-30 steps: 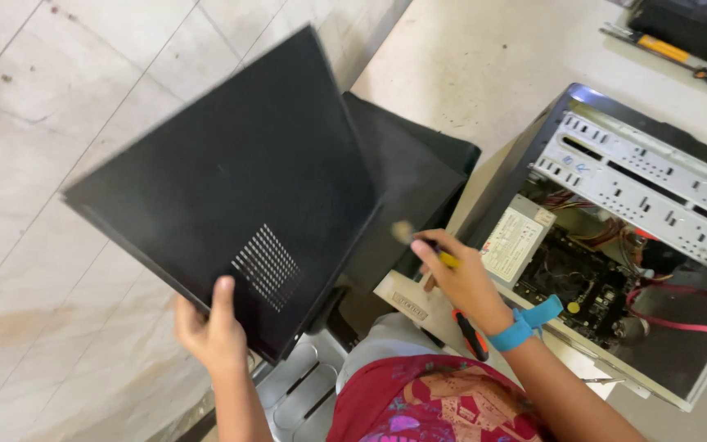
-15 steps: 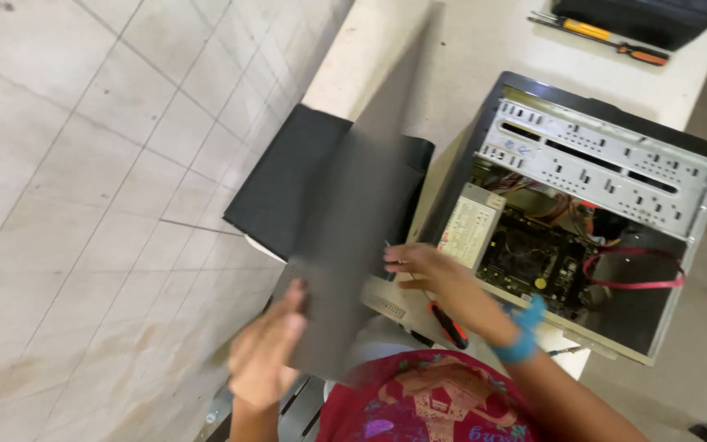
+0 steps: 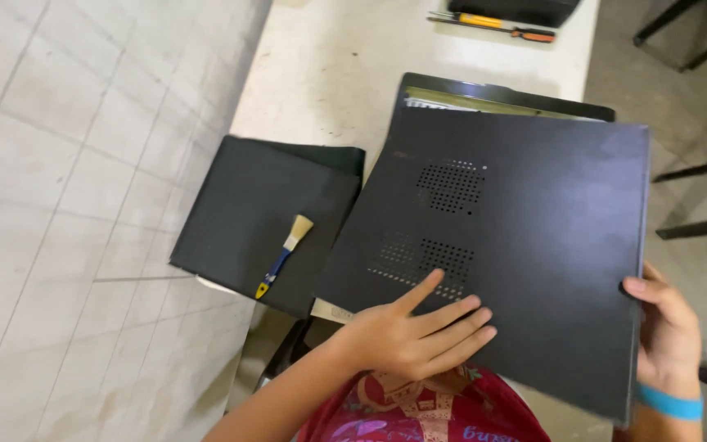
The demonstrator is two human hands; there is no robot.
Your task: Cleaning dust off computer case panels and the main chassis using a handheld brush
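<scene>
Both hands are on a large black metal side panel (image 3: 517, 245) in the head view, the only view there is. Left hand (image 3: 415, 331), low in the middle of the frame, lies flat and open on the panel's face, fingers spread and pressing just below the two patches of vent holes — it grips nothing, only bears down. Right hand (image 3: 668, 336), at the lower right, is curled round the panel's right edge, the thumb on top and the fingers hidden underneath; a blue wristband (image 3: 671, 403) shows on that wrist.

The panel fills the centre and right of the frame and lies over the black computer case (image 3: 501, 88), of which only a strip of the far edge shows above it. It sits slightly askew to that edge, so as I judge it the step in hand is laying the cover onto the case. It looks placed but not seated — the next move would call for squaring its edges with the case and sliding it home evenly.

To the left, on the pale worktop (image 3: 329, 65), a second black panel (image 3: 263, 221) lies flat with a small brush (image 3: 284, 255) on it, blue handle and pale bristles. At the top, a screwdriver (image 3: 493, 22) with a yellow and orange handle lies near another dark object.
</scene>
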